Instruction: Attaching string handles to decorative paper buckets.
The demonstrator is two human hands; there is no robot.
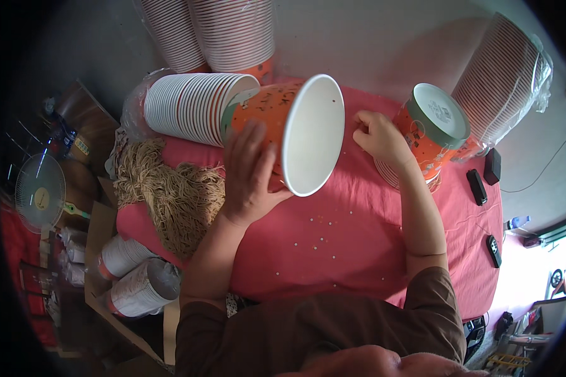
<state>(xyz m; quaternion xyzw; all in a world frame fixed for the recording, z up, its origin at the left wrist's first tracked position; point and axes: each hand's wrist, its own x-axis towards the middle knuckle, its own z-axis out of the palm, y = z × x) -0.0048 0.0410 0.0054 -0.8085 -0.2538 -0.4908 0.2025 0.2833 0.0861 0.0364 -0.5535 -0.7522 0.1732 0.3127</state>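
At the right edge of the red-clothed surface (374,251) lies a black remote control (493,251); two black oblong objects (477,187) sit nearer its far right corner. Beyond the left edge stands a round-caged fan (40,191), and past the right edge a thin cable (541,182) droops.

We see soft, uneven light, white glare washing out the bright opening (563,270) at far right, a broad shadow on the grey wall (352,38), the orange tub (309,135) fairly sharp, dimness around the fan (41,195) at our left, fisheye bending, black corners.
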